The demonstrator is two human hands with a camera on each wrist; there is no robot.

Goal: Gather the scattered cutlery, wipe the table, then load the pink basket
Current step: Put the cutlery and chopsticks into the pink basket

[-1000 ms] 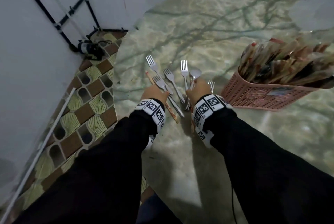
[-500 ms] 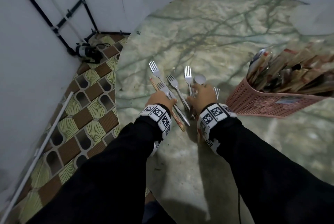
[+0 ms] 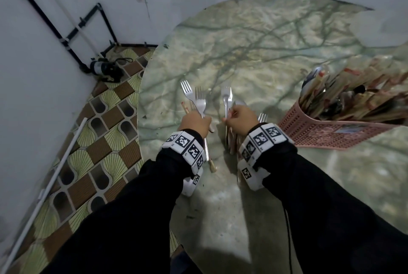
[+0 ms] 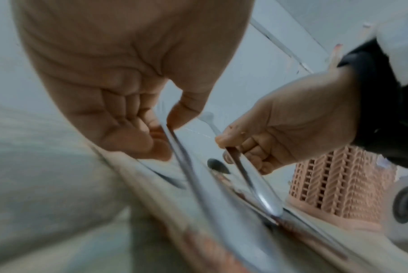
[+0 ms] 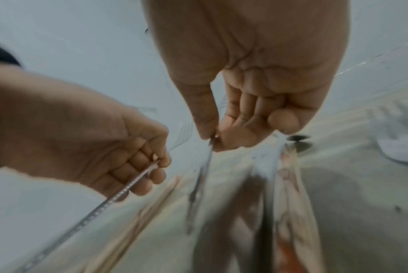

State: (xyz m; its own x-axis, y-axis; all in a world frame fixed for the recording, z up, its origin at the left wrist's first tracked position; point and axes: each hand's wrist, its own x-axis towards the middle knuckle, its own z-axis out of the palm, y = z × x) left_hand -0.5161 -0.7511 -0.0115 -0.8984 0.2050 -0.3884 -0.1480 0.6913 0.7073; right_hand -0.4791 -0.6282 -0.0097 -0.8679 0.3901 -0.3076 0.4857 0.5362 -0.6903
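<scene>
My left hand grips the handles of two metal forks, tines pointing away from me, above the marble table. In the left wrist view its thumb and fingers pinch a fork handle. A wrapped chopstick packet lies under that hand. My right hand pinches the handle of another fork between thumb and fingers, as the right wrist view shows. A spoon and one more fork lie by the right hand. The pink basket stands at the right.
The basket holds several wrapped chopstick packets and a spoon. The table's curved left edge drops to a patterned tile floor. A white wall with black pipes stands behind; a small pump sits in the corner.
Both hands have closed on fork handles and lifted them off the table. The forks in my left hand have drawn together and now point straight away.
</scene>
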